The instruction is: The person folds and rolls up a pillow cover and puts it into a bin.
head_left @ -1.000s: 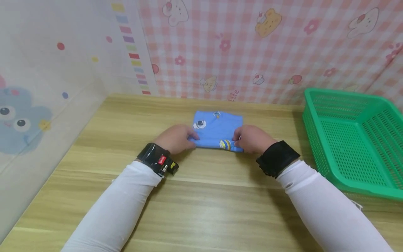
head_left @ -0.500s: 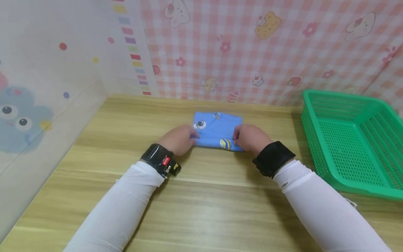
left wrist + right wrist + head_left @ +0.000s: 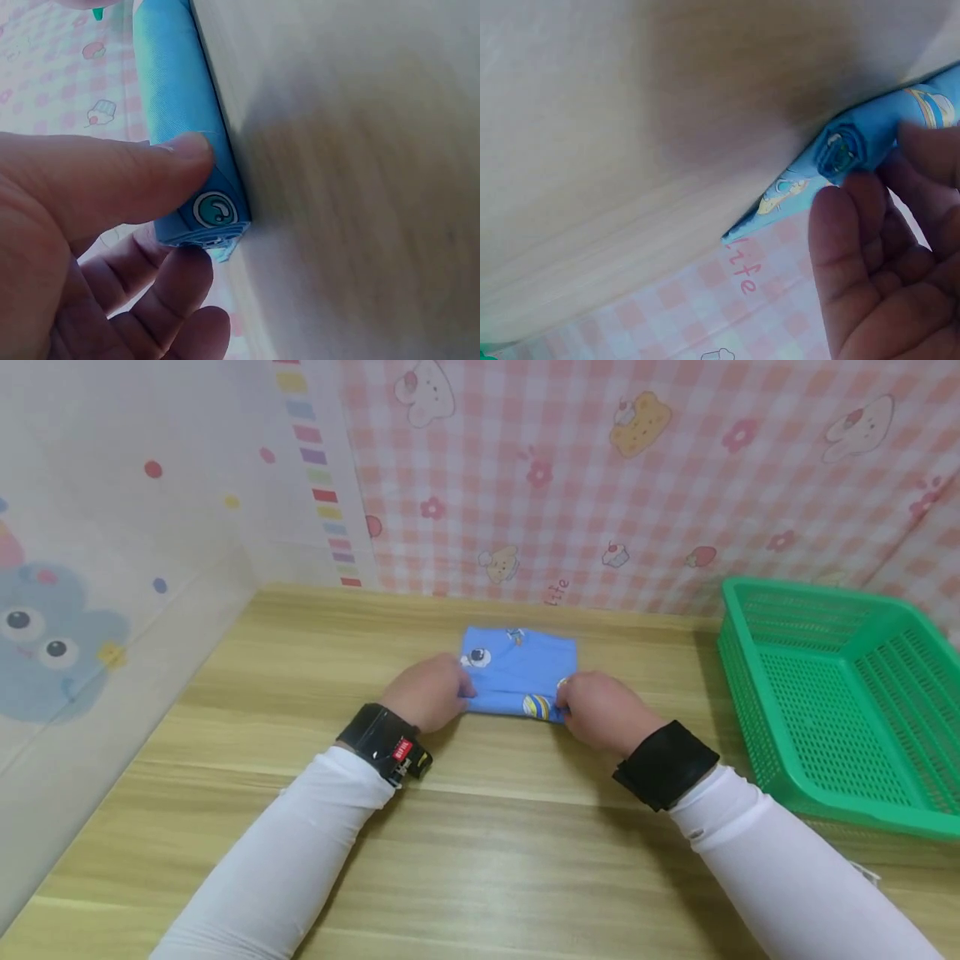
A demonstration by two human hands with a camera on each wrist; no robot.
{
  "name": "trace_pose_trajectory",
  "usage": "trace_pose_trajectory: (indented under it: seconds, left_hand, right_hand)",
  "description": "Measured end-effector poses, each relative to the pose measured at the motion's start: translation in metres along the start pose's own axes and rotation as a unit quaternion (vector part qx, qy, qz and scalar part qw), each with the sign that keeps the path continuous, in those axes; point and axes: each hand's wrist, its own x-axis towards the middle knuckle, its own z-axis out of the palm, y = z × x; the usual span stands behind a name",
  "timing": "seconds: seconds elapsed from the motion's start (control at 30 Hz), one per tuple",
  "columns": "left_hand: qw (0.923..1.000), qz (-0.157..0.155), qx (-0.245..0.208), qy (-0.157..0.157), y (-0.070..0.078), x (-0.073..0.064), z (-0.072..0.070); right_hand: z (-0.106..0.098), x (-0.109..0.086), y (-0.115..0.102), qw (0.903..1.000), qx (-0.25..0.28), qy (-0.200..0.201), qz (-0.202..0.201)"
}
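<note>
A blue cloth [image 3: 517, 664] with cartoon prints lies flat towards the back of the wooden table, its near edge rolled into a thin tube. My left hand [image 3: 427, 693] pinches the left end of that roll. In the left wrist view the thumb [image 3: 184, 157] lies along the rolled edge [image 3: 176, 82], with fingers curled beneath its end. At the near right corner, my right hand [image 3: 603, 710] pinches the other end. The right wrist view shows the spiral roll end [image 3: 842, 150] between a blurred thumb and curled fingers [image 3: 840, 232], with the unrolled part stretching out behind.
A green plastic basket [image 3: 757, 710] with mesh sides stands on the right of the wooden table [image 3: 480, 860]. A pink checked wall covering [image 3: 555, 510] rises directly behind the table. A white printed wall [image 3: 195, 527] borders the left side.
My right hand has shifted slightly nearer to me and right, uncovering a small yellow print beside its fingers. The left hand keeps its place at the roll's left end.
</note>
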Motion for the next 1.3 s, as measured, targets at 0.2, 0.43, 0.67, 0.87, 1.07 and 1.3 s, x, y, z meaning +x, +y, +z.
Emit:
trace_pose_trajectory:
  seconds: [0.2,0.43,0.67,0.87,1.07,1.3]
  left_hand:
    - [1.0000,0.003,0.003,-0.002,-0.0001,-0.0002,-0.0002]
    - [1.0000,-0.007,-0.006,0.003,-0.0006,0.0006,0.0008]
    - [0.9998,-0.018,-0.008,-0.002,0.0010,0.0006,-0.0012]
    - [0.9993,-0.030,-0.021,-0.006,0.0012,0.0013,-0.0015]
    - [0.9990,-0.036,-0.027,-0.006,-0.0001,0.0011,-0.0009]
    - [0.9988,-0.043,-0.024,-0.006,-0.0004,0.0009,0.0004]
  right_hand:
    - [-0.0020,-0.0019,0.0001,0.9997,0.012,-0.018,0.006]
    - [-0.0007,-0.0001,-0.0015,0.9986,0.017,-0.041,0.029]
    - [0.0000,0.0011,-0.0009,0.9976,0.021,-0.047,0.047]
    - [0.0021,0.0014,0.0002,0.9977,0.026,-0.038,0.049]
    - [0.0026,0.0022,0.0017,0.9968,0.036,-0.042,0.059]
    - [0.0005,0.0027,0.0036,0.9962,0.044,-0.049,0.057]
